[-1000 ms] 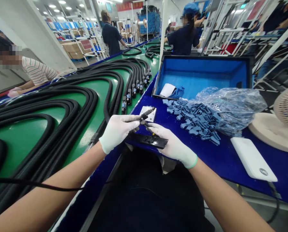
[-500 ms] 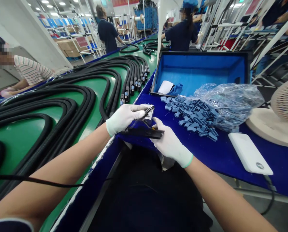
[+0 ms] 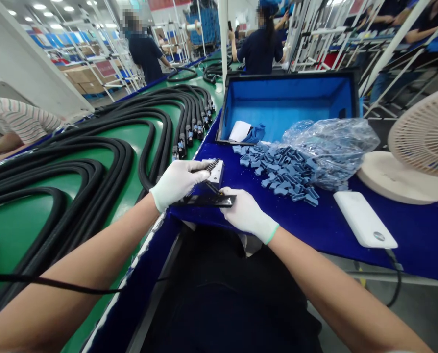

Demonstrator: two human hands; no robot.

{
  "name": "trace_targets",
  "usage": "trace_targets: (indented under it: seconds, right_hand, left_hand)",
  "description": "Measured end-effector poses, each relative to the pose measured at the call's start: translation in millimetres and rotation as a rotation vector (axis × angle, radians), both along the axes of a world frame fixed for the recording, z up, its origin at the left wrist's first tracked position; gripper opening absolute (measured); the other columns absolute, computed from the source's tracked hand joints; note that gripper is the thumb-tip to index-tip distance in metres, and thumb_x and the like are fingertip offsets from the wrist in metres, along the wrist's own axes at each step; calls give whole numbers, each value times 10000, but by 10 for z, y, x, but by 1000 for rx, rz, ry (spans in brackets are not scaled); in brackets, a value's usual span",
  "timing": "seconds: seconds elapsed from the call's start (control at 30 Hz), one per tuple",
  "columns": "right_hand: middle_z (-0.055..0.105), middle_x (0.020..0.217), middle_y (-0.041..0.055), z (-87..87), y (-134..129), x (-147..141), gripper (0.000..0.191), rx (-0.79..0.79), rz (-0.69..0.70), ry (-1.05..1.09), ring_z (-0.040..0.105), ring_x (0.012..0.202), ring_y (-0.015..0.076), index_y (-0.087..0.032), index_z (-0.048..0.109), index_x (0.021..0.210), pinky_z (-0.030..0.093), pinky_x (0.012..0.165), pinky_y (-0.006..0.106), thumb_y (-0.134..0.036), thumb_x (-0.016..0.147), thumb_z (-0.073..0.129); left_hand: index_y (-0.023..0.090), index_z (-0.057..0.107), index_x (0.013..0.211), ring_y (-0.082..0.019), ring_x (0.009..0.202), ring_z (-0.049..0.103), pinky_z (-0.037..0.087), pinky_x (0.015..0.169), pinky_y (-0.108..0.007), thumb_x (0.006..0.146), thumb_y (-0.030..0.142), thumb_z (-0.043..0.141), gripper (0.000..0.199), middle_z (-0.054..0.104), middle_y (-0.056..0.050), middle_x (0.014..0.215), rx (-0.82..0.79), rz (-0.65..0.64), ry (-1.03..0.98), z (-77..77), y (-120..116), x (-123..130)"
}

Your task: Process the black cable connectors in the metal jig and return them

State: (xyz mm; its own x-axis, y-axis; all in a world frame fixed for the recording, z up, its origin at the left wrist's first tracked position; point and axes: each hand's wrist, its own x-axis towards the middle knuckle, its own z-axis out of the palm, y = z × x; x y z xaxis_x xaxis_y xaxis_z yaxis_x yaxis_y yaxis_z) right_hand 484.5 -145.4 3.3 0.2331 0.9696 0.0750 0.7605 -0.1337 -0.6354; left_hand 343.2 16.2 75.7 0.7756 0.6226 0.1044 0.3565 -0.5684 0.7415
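My left hand [image 3: 175, 181], in a white glove, pinches a small black ribbed piece [image 3: 212, 165] between thumb and fingers. It is held over a metal block [image 3: 216, 174] with holes in its top, on the blue-covered bench. My right hand [image 3: 245, 211], also gloved, is closed just nearer to me. A thin dark rod-like piece [image 3: 213, 188] runs from below the left fingers to the right fingertips; its exact kind is unclear. A flat black bar [image 3: 211, 201] lies along the bench edge, against the right fingers. The right palm side is hidden.
Blue plastic clips [image 3: 278, 169] lie heaped beside a clear plastic bag [image 3: 329, 152], before a blue bin [image 3: 288, 110]. A white power bank [image 3: 365, 219] and a fan [image 3: 425, 137] stand right. Black hoses [image 3: 119, 152] cover the green conveyor [image 3: 121, 198] at left. Several people work beyond.
The view has shifted slightly right. My right hand has come down flatter beside the black bar, and more of the metal block shows. The left hand keeps its pinch.
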Motion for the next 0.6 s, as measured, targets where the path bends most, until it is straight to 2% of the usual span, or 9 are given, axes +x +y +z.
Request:
trace_targets:
  seconds: [0.1,0.17,0.2,0.27,0.33,0.4,0.5,0.6]
  right_hand:
    - [732,1083,152,127,-138,98,261,-18,-29,-152,677,1044,280,-150,657,1115,487,949,380,-129,876,556]
    - [687,1237,204,179,-211,152,402,22,-102,-200,619,1200,347,-125,630,1243,453,1047,474,-220,854,671]
    - [657,1307,206,193,-234,161,531,62,-112,-151,589,1253,362,-133,600,1314,441,1078,503,-286,825,740]
    - [642,1357,163,196,-247,133,708,135,-65,120,607,1248,334,-184,555,1386,474,1076,494,-406,769,821]
    - [685,1294,119,170,-223,60,624,157,-11,517,702,1067,263,-214,563,1339,563,956,440,-431,801,793]
    - [722,1218,107,131,-181,-19,489,161,-16,825,734,888,215,-200,584,1241,605,821,397,-365,819,768]
    - [750,1135,87,87,-136,-94,502,225,-55,950,732,901,216,-183,622,1163,603,814,372,-276,720,838]
    - [757,1080,50,81,-142,-134,522,284,-60,857,714,983,228,-193,663,1150,577,903,379,-258,674,866]
  left_hand:
    - [195,807,1132,-224,876,727,545,795,-297,894,458,675,379,802,-48,1037,-98,49,-66,-31,13,-11]
    - [178,793,1134,-197,768,711,536,701,-285,899,477,668,400,797,-66,971,-227,76,-124,-41,2,-36]
    - [173,781,1160,-197,762,710,537,696,-288,899,473,671,413,796,-73,974,-280,69,-141,-36,-16,-53]
    - [176,758,1223,-221,876,729,554,794,-312,900,430,683,418,792,-78,1059,-296,28,-153,-2,-72,-95]
    - [197,734,1287,-256,1065,715,534,954,-344,903,374,689,425,771,-67,1189,-228,-29,-138,45,-143,-147]
    - [217,715,1327,-278,1192,674,490,1059,-369,909,350,687,439,743,-53,1278,-150,-92,-95,81,-208,-205]
    - [235,726,1312,-287,1212,664,472,1096,-393,914,347,684,415,738,-44,1282,-78,-201,2,85,-270,-281]
    - [248,770,1224,-263,1138,676,499,1050,-379,911,287,679,328,745,-45,1197,-7,-329,-1,49,-300,-316]
